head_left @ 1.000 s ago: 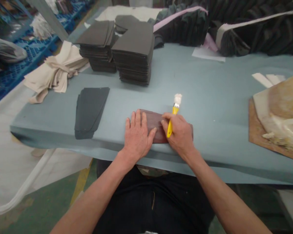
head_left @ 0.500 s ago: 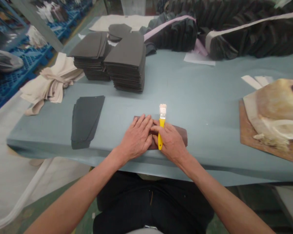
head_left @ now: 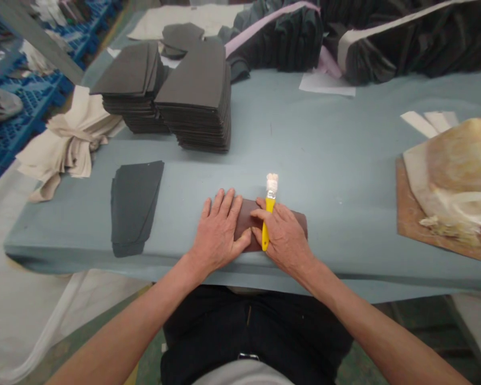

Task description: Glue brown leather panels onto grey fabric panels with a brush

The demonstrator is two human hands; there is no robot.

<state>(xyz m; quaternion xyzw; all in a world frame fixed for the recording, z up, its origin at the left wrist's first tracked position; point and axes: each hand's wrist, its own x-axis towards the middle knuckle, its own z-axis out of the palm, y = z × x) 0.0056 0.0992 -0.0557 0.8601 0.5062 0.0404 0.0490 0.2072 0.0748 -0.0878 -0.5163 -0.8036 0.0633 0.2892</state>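
Reddish-brown piece (head_left: pixel 245 215) lies flat near the front edge of the blue-grey table covering (head_left: pixel 344 160), straight ahead of me, partly hidden under both my hands. My left hand (head_left: pixel 219 231) rests palm down over its left end, holding nothing, the fingers stretched out straight and slightly parted, the thumb set off to the side and pointing towards my other hand. My right hand (head_left: pixel 286 235) has the yellow-handled brush (head_left: pixel 269 209) tucked between thumb and fingers, its pale, coated bristles (head_left: pixel 272 182) pointing away from me, clear of the piece. Those right fingertips come down on the brown surface right by my left thumb; whether they touch that thumb I cannot tell. Past my right hand, the far right end of the piece shows. Off to my left lies a loose fan of dark sheets (head_left: pixel 136 208), and behind it a bunch of beige strips (head_left: pixel 72 133). Two stacks of dark panels stand further back, the nearer one (head_left: pixel 198 80) just beside the other (head_left: pixel 124 69). Well over to my right, a stained container (head_left: pixel 457 160) sits on a brown board (head_left: pixel 409 214), with white strips (head_left: pixel 419 124) just behind.
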